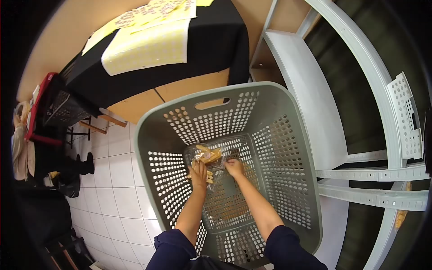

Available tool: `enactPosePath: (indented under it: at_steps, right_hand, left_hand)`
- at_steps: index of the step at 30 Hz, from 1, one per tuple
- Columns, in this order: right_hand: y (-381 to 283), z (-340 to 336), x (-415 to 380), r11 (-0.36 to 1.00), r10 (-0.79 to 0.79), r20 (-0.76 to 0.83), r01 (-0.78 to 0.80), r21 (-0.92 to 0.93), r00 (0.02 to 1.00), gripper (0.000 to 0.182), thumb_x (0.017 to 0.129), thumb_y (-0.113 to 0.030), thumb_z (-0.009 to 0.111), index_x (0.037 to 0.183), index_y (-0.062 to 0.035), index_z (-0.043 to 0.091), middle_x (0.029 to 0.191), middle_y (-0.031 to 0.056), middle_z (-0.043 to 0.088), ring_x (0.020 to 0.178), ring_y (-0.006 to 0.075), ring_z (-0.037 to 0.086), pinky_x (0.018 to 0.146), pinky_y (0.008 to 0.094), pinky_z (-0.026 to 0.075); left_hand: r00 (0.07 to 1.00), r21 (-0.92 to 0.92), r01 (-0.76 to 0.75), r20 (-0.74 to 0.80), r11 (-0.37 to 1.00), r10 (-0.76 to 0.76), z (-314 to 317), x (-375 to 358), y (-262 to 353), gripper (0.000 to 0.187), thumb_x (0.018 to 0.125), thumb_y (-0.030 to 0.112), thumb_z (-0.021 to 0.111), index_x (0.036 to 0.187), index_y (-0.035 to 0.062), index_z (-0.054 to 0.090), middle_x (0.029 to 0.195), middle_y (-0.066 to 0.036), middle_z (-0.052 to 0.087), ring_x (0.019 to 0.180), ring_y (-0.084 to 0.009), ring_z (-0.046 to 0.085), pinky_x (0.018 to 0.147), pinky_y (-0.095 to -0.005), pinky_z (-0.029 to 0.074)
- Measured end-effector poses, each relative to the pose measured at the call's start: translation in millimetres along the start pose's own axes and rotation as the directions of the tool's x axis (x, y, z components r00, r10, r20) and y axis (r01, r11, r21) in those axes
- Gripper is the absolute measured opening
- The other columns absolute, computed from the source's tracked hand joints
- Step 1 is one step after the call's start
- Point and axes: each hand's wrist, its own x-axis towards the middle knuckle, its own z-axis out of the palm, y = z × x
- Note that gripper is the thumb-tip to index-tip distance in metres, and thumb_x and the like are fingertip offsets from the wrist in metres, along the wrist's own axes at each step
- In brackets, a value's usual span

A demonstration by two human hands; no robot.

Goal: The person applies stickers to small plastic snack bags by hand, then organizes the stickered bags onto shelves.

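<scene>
Both of my arms reach down into a large grey-green laundry basket (pixel 148 130) with perforated walls. Near its bottom lies a crinkled clear plastic bag (pixel 217 180) with yellow-tan pieces (pixel 209 155) in or around it; their kind is too small to make out. My left hand (pixel 198 174) rests on the lower part of these pieces, fingers stretched out and slightly apart. To its right, my right hand (pixel 234 168) has its fingers pinched together at the edge of the clear plastic bag.
Ahead stands a table with a black cloth (pixel 216 45) and yellow patterned sheets (pixel 148 47). White metal shelving (pixel 306 72) rises close on the right. Left of the basket is a white tiled floor (pixel 117 198), with a red-rimmed black crate (pixel 42 108) beyond.
</scene>
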Motion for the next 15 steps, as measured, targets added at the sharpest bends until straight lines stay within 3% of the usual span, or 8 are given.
enactPosePath:
  at_steps: [4, 6, 7, 9, 11, 13, 14, 15]
  right_hand:
    - [-4.8, 15.3, -0.9, 0.997, -0.076, 0.040, 0.077, -0.010, 0.996, 0.028, 0.070, -0.023, 0.065, 0.089, -0.0035, 0.061, 0.077, 0.0118, 0.063, 0.070, 0.0224, 0.061, 0.066, 0.0323, 0.047]
    - [-15.7, 16.4, -9.1, 0.967, -0.203, -0.180, 0.226, 0.117, 0.962, 0.018, 0.073, -0.017, 0.058, 0.084, -0.0029, 0.059, 0.069, 0.0130, 0.061, 0.065, 0.0228, 0.060, 0.063, 0.0334, 0.046]
    - [-20.3, 14.5, -14.3, 0.967, -0.204, -0.190, 0.228, 0.115, 0.960, 0.018, 0.073, -0.017, 0.058, 0.084, -0.0029, 0.059, 0.069, 0.0130, 0.061, 0.065, 0.0228, 0.060, 0.063, 0.0334, 0.046]
    - [-31.9, 6.5, -26.5, 0.926, -0.221, -0.265, 0.287, 0.243, 0.938, 0.015, 0.073, -0.016, 0.055, 0.076, -0.0015, 0.056, 0.068, 0.0153, 0.060, 0.066, 0.0276, 0.059, 0.064, 0.0360, 0.046]
    - [-50.5, -14.8, -47.8, 0.907, -0.226, -0.250, 0.297, 0.299, 0.942, 0.013, 0.073, -0.011, 0.054, 0.078, 0.0001, 0.053, 0.071, 0.0171, 0.058, 0.066, 0.0290, 0.058, 0.063, 0.0366, 0.045]
    - [-70.9, -44.2, -72.8, 0.740, -0.475, -0.357, 0.585, 0.333, 0.804, 0.009, 0.076, -0.007, 0.052, 0.079, 0.0012, 0.049, 0.065, 0.0142, 0.056, 0.058, 0.0220, 0.056, 0.054, 0.0320, 0.043]
    - [-81.0, -63.3, -83.0, 0.748, -0.559, -0.348, 0.639, 0.180, 0.753, 0.008, 0.077, -0.005, 0.052, 0.080, 0.0013, 0.048, 0.067, 0.0141, 0.056, 0.058, 0.0222, 0.057, 0.054, 0.0312, 0.044]
    - [-93.4, -81.4, -92.8, 0.735, -0.572, -0.365, 0.657, 0.170, 0.735, 0.008, 0.077, -0.005, 0.052, 0.080, 0.0013, 0.048, 0.067, 0.0141, 0.056, 0.058, 0.0222, 0.057, 0.054, 0.0312, 0.044]
  left_hand:
    - [0.993, -0.047, -0.060, 0.102, 0.997, 0.064, 0.4, -10.8, 22.4, 0.053, 0.084, 0.031, 0.043, 0.130, 0.0112, 0.029, 0.132, -0.009, 0.027, 0.125, -0.0295, 0.020, 0.095, -0.0537, 0.021]
    - [0.981, -0.179, -0.095, 0.151, 0.979, 0.123, -2.4, -17.1, 26.7, 0.048, 0.083, 0.030, 0.044, 0.126, 0.0116, 0.034, 0.132, -0.008, 0.030, 0.124, -0.0271, 0.022, 0.097, -0.0507, 0.019]
    - [0.982, -0.178, -0.099, 0.141, 0.979, 0.125, 4.8, -21.4, 32.2, 0.048, 0.083, 0.030, 0.044, 0.126, 0.0116, 0.034, 0.132, -0.008, 0.030, 0.124, -0.0271, 0.022, 0.097, -0.0507, 0.019]
    - [0.958, -0.104, -0.225, -0.208, 0.969, 0.200, 19.7, -33.3, 40.1, 0.038, 0.080, 0.026, 0.045, 0.115, 0.0111, 0.044, 0.125, -0.011, 0.040, 0.122, -0.0239, 0.028, 0.097, -0.0503, 0.021]
    - [0.929, -0.169, -0.275, -0.302, 0.946, 0.216, -4.6, -51.0, 31.0, 0.048, 0.076, 0.034, 0.051, 0.115, 0.0074, 0.043, 0.121, -0.013, 0.045, 0.119, -0.0233, 0.035, 0.098, -0.0492, 0.020]
    - [0.919, -0.531, -0.307, 0.049, 0.790, 0.391, -64.3, -80.6, 11.6, 0.064, 0.068, 0.043, 0.058, 0.115, 0.0023, 0.040, 0.114, -0.014, 0.051, 0.112, -0.0254, 0.044, 0.099, -0.0495, 0.018]
    - [0.935, -0.645, -0.206, 0.092, 0.736, 0.343, -71.4, -85.6, 13.9, 0.081, 0.061, 0.050, 0.062, 0.116, -0.0030, 0.034, 0.103, -0.019, 0.056, 0.104, -0.0315, 0.051, 0.099, -0.0462, 0.024]
    - [0.941, -0.639, -0.213, 0.069, 0.739, 0.332, -80.6, -91.7, 14.6, 0.081, 0.061, 0.050, 0.062, 0.116, -0.0030, 0.034, 0.103, -0.019, 0.056, 0.104, -0.0315, 0.051, 0.099, -0.0462, 0.024]
